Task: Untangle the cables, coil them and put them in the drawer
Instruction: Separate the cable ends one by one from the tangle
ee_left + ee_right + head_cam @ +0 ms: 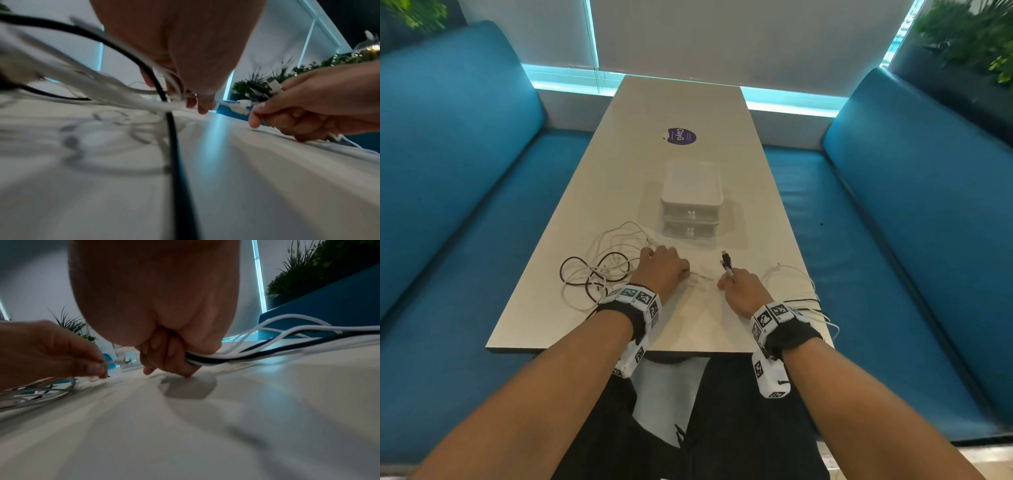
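Note:
A tangle of white and black cables point(599, 270) lies on the near left of the table point(688, 329). My left hand point(662, 269) rests at its right edge and pinches a white cable point(176, 104) among the strands. My right hand point(739, 286) grips a bundle of cable ends point(726, 263), black and white plugs sticking up from the fist. The bundle's cords point(267, 344) trail off to the right behind the hand. A small white drawer unit point(691, 202) with two shut drawers stands just beyond both hands.
Blue benches point(465, 205) flank the narrow table on both sides. A purple round sticker point(681, 136) lies further up the tabletop. Loose white cable point(791, 274) curls near the table's right edge. Plants point(969, 37) stand behind the right bench.

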